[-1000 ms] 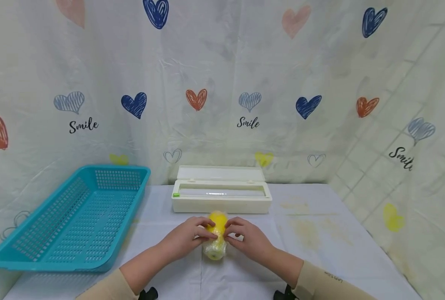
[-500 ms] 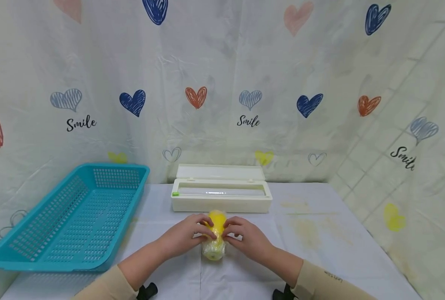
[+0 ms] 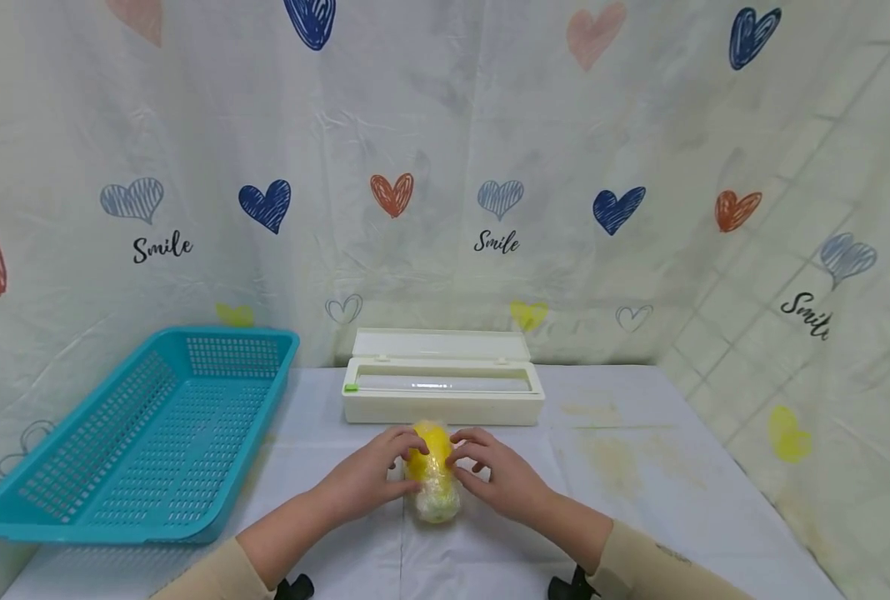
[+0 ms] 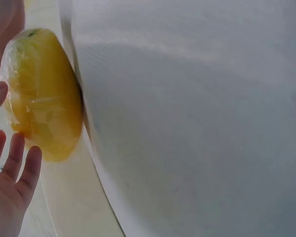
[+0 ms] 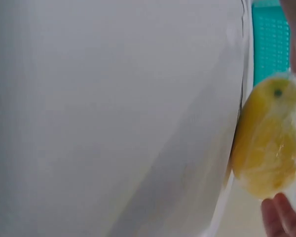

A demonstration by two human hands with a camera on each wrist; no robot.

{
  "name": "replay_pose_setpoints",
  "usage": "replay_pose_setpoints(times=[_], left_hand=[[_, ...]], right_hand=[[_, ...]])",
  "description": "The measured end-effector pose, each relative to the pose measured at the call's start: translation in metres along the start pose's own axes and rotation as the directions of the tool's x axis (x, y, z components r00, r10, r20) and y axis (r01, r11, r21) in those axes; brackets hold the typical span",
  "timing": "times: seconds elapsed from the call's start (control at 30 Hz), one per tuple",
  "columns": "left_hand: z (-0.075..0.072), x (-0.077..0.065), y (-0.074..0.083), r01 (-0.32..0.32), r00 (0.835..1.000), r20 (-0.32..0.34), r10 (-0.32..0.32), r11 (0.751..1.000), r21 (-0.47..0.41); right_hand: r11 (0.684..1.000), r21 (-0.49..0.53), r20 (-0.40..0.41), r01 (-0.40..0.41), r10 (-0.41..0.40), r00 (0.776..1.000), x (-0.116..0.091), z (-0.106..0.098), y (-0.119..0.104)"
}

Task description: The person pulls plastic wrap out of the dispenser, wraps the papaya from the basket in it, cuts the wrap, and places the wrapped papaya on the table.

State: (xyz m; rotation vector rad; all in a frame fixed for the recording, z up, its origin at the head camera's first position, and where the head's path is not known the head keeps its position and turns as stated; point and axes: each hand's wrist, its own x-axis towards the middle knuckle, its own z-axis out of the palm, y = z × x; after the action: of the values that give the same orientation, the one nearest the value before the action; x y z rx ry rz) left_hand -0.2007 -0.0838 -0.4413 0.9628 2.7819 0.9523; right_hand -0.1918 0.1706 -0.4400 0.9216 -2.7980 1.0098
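A yellow fruit (image 3: 437, 496), greenish at its near end, stands between both hands in a tight coat of clear cling film. Its kind is hard to tell; the film's shine shows in the left wrist view on the same fruit (image 4: 47, 98). My left hand (image 3: 362, 477) is at its left side, thumb and index touching or nearly touching it, the other fingers spread straight. On the other side my right hand (image 3: 503, 475) has loosely bent fingers against or just off the fruit. In the right wrist view a small dark stem scar shows on the fruit (image 5: 269, 143).
Behind the fruit is a white cling film dispenser (image 3: 445, 410) with its lid raised and a green slider at the left. A blue perforated basket (image 3: 216, 512) stands on the left of the white-covered table (image 3: 602, 533). A heart-printed curtain (image 3: 445, 125) hangs behind.
The fruit has turned in place, its near end shifting slightly right. Both hands have loosened, their fingers spreading from the closer pinch they had on it.
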Motion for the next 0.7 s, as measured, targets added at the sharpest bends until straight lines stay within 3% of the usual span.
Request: replay_pose_setpoints(times=[0.2,0.33,0.43,0.6,0.7], left_hand=[[0.000,-0.002,-0.001,0.045,0.999,-0.024,-0.046,0.998,-0.040],[-0.003,0.002,-0.004,0.081,0.991,-0.102,-0.082,0.997,-0.016],[-0.005,0.007,-0.008,0.114,0.984,-0.140,-0.113,0.993,-0.002],[-0.006,0.011,-0.013,0.179,0.982,-0.058,-0.182,0.983,-0.046],[-0.005,0.010,-0.014,0.207,0.978,-0.011,-0.209,0.976,-0.069]], right_hand=[[0.991,-0.076,0.031,-0.107,0.109,0.994,-0.007,0.007,-0.007],[0.981,-0.112,0.063,-0.156,0.164,0.984,-0.008,0.008,-0.009],[0.984,-0.090,0.098,-0.153,0.162,0.982,-0.008,0.004,-0.008],[0.995,-0.035,0.133,-0.095,0.099,0.986,-0.008,-0.004,-0.002],[0.996,-0.020,0.105,-0.082,0.084,0.991,-0.008,-0.008,0.003]])
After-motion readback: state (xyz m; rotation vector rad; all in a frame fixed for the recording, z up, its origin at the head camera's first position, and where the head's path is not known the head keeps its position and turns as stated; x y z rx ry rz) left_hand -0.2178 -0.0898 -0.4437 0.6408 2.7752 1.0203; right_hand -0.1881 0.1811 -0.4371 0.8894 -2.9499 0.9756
